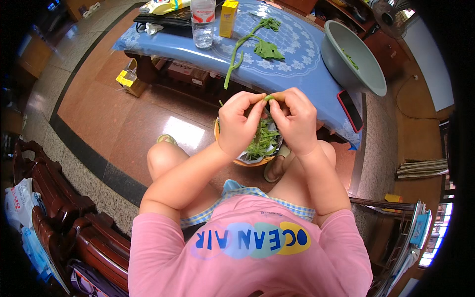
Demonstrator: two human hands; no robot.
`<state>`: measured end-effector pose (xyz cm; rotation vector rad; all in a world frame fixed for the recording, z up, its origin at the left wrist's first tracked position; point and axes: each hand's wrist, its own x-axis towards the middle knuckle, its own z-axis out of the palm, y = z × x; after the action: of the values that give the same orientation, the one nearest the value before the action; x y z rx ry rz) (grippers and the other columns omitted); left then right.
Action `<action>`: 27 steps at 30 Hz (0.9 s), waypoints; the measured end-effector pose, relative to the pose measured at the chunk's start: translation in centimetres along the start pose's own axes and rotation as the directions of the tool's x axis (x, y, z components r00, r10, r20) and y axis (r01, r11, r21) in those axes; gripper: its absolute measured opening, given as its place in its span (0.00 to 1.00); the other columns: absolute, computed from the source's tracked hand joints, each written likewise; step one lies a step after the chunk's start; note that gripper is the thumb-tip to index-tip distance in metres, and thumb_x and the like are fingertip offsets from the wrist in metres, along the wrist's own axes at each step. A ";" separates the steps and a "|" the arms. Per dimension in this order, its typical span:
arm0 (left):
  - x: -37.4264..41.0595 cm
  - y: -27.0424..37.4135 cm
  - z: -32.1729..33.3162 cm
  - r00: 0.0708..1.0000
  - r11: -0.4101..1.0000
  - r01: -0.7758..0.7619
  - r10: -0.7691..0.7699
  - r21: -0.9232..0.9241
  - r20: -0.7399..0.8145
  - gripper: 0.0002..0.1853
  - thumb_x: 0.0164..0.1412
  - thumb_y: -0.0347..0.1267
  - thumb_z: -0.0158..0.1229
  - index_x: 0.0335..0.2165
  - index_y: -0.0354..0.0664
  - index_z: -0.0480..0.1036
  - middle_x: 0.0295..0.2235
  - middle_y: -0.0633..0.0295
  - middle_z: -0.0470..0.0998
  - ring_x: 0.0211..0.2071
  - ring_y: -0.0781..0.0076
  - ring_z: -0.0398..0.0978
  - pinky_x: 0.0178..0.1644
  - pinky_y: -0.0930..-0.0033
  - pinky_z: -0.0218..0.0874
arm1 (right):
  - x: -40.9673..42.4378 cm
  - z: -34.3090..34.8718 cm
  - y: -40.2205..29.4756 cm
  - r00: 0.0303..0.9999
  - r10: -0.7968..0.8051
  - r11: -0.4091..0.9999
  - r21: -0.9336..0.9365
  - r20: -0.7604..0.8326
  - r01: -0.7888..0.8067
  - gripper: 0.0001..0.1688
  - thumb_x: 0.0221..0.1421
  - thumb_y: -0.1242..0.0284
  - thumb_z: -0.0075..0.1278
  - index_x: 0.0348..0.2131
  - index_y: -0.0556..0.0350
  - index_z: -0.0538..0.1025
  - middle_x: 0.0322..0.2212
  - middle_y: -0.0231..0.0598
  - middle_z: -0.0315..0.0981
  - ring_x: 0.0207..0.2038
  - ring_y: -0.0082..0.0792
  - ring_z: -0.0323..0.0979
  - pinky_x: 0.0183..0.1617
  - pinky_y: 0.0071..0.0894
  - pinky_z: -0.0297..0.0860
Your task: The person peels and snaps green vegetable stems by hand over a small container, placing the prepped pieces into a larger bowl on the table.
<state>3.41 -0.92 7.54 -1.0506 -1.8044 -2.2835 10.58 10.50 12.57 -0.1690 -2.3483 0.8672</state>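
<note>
Between the fingertips of my left hand (240,120) and my right hand (295,118) is a short piece of green stem (268,98), pinched from both sides. Below my hands, an orange-rimmed basin (252,163) holds green peelings and leafy scraps (262,143) on a pale lining. A long green stem with leaves (237,48) lies on the blue-covered table (297,87) ahead, its cut end over the near edge. At the table's right, a large grey-green plastic basin (365,61) contains a few green pieces (350,59).
On the table stand a clear plastic bottle (203,31) and a yellow box (228,18); a red-edged phone (350,111) lies near the right edge. Another yellow box (130,80) is on the floor. Carved wooden seating (92,245) is behind at left, and a fan (387,16) stands at upper right.
</note>
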 end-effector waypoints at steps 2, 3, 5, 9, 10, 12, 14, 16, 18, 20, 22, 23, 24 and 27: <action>0.6 0.0 -0.7 0.991 0.988 0.133 -0.131 -0.081 0.031 0.06 0.56 0.21 0.53 0.33 0.29 0.73 0.28 0.60 0.75 0.25 0.78 0.73 0.30 0.78 0.68 | 0.9 -1.1 0.1 0.980 -0.191 0.967 -0.162 0.050 0.196 0.07 0.40 0.76 0.56 0.25 0.58 0.76 0.23 0.39 0.70 0.24 0.36 0.68 0.28 0.32 0.66; 1.0 -0.1 -1.2 0.980 0.973 0.199 -0.194 -0.117 0.049 0.06 0.56 0.21 0.52 0.34 0.29 0.73 0.29 0.60 0.75 0.26 0.78 0.73 0.30 0.78 0.68 | 1.4 -1.7 0.4 0.956 -0.281 0.927 -0.234 0.086 0.293 0.07 0.40 0.75 0.56 0.25 0.57 0.76 0.23 0.38 0.71 0.25 0.36 0.68 0.29 0.32 0.66; 1.5 -0.3 -2.1 0.943 0.910 0.330 -0.326 -0.250 0.061 0.08 0.58 0.24 0.52 0.36 0.30 0.72 0.28 0.60 0.76 0.27 0.79 0.73 0.31 0.78 0.69 | 2.1 -2.9 1.3 0.937 -0.334 0.913 -0.213 0.100 0.348 0.10 0.40 0.75 0.58 0.29 0.56 0.77 0.25 0.35 0.73 0.28 0.31 0.70 0.31 0.28 0.67; 1.6 -0.8 -2.9 0.873 0.803 0.487 -0.441 -0.344 0.206 0.08 0.57 0.25 0.53 0.36 0.31 0.72 0.26 0.61 0.76 0.24 0.81 0.72 0.27 0.80 0.66 | 1.6 -4.9 3.1 0.945 0.213 0.930 0.245 0.250 -0.274 0.10 0.46 0.78 0.57 0.32 0.62 0.77 0.26 0.32 0.76 0.28 0.17 0.70 0.32 0.16 0.66; 1.6 -0.8 -3.2 0.852 0.785 0.522 -0.454 -0.335 0.262 0.08 0.57 0.26 0.54 0.36 0.31 0.73 0.26 0.61 0.76 0.24 0.81 0.71 0.27 0.80 0.65 | 1.9 -5.4 3.1 0.921 0.259 0.898 0.278 0.290 -0.340 0.10 0.46 0.77 0.58 0.32 0.62 0.77 0.25 0.32 0.75 0.27 0.17 0.70 0.32 0.15 0.66; 2.0 -0.1 -4.0 0.774 0.731 0.615 -0.489 -0.296 0.402 0.09 0.57 0.26 0.54 0.36 0.31 0.73 0.26 0.62 0.76 0.23 0.82 0.71 0.26 0.80 0.64 | 2.7 -6.0 3.3 0.882 0.313 0.832 0.347 0.352 -0.433 0.10 0.46 0.77 0.58 0.31 0.62 0.77 0.24 0.33 0.75 0.26 0.17 0.69 0.31 0.15 0.65; 2.4 0.2 -4.8 0.669 0.651 0.705 -0.476 -0.283 0.571 0.09 0.56 0.27 0.55 0.36 0.32 0.73 0.26 0.62 0.76 0.24 0.81 0.72 0.29 0.79 0.65 | 3.2 -6.1 3.6 0.842 0.335 0.701 0.485 0.423 -0.523 0.10 0.44 0.75 0.60 0.29 0.61 0.75 0.22 0.32 0.73 0.24 0.18 0.69 0.29 0.15 0.65; 2.6 0.2 -5.2 0.615 0.657 0.718 -0.445 -0.229 0.651 0.09 0.56 0.27 0.54 0.35 0.32 0.73 0.27 0.62 0.77 0.27 0.79 0.73 0.33 0.78 0.65 | 3.8 -6.1 3.7 0.819 0.303 0.695 0.475 0.487 -0.540 0.11 0.43 0.74 0.61 0.28 0.60 0.74 0.22 0.31 0.73 0.24 0.18 0.68 0.28 0.15 0.65; 2.7 0.3 -5.3 0.572 0.663 0.718 -0.387 -0.212 0.723 0.11 0.56 0.27 0.55 0.38 0.32 0.72 0.30 0.59 0.78 0.32 0.77 0.75 0.39 0.75 0.65 | 4.1 -6.0 3.8 0.800 0.265 0.775 0.375 0.539 -0.509 0.12 0.43 0.74 0.61 0.28 0.59 0.74 0.22 0.31 0.73 0.25 0.17 0.68 0.28 0.15 0.64; 2.5 1.2 -4.6 0.646 0.692 0.681 -0.417 -0.237 0.639 0.13 0.56 0.27 0.55 0.40 0.31 0.72 0.31 0.58 0.78 0.33 0.76 0.74 0.40 0.75 0.65 | 4.3 -5.0 3.1 0.790 0.201 0.815 0.348 0.579 -0.462 0.12 0.42 0.75 0.61 0.29 0.60 0.74 0.23 0.31 0.73 0.25 0.17 0.69 0.28 0.15 0.65; 2.2 1.1 -4.4 0.719 0.749 0.616 -0.410 -0.243 0.561 0.14 0.55 0.26 0.56 0.41 0.31 0.73 0.32 0.58 0.78 0.33 0.77 0.74 0.40 0.76 0.65 | 4.2 -3.2 2.2 0.781 0.147 0.764 0.432 0.607 -0.480 0.12 0.43 0.77 0.60 0.29 0.61 0.73 0.24 0.31 0.72 0.26 0.18 0.70 0.29 0.16 0.66; 2.3 1.1 -4.6 0.737 0.773 0.595 -0.418 -0.217 0.531 0.13 0.54 0.26 0.56 0.40 0.31 0.73 0.32 0.58 0.78 0.33 0.78 0.74 0.40 0.76 0.65 | 4.1 -2.6 2.2 0.791 0.144 0.745 0.461 0.594 -0.482 0.12 0.43 0.78 0.60 0.30 0.61 0.73 0.24 0.32 0.73 0.27 0.18 0.70 0.30 0.16 0.66; 2.5 1.2 -5.0 0.757 0.798 0.572 -0.425 -0.190 0.496 0.12 0.54 0.25 0.57 0.39 0.31 0.74 0.31 0.59 0.78 0.33 0.78 0.73 0.39 0.76 0.64 | 4.1 -2.0 2.1 0.800 0.138 0.726 0.490 0.584 -0.483 0.11 0.43 0.79 0.59 0.30 0.62 0.73 0.24 0.32 0.73 0.27 0.19 0.71 0.30 0.17 0.67; 2.7 1.0 -5.8 0.857 0.909 0.415 -0.381 -0.028 0.347 0.09 0.50 0.23 0.59 0.34 0.32 0.76 0.29 0.64 0.77 0.31 0.81 0.72 0.37 0.78 0.64 | 4.0 -0.9 1.7 0.822 0.135 0.669 0.562 0.553 -0.487 0.11 0.46 0.79 0.57 0.33 0.64 0.74 0.27 0.36 0.74 0.29 0.22 0.73 0.33 0.19 0.69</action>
<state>-1.00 -5.39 9.32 -1.2466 -2.2437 -2.5783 7.78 13.59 14.05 -0.0629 -2.2465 2.1204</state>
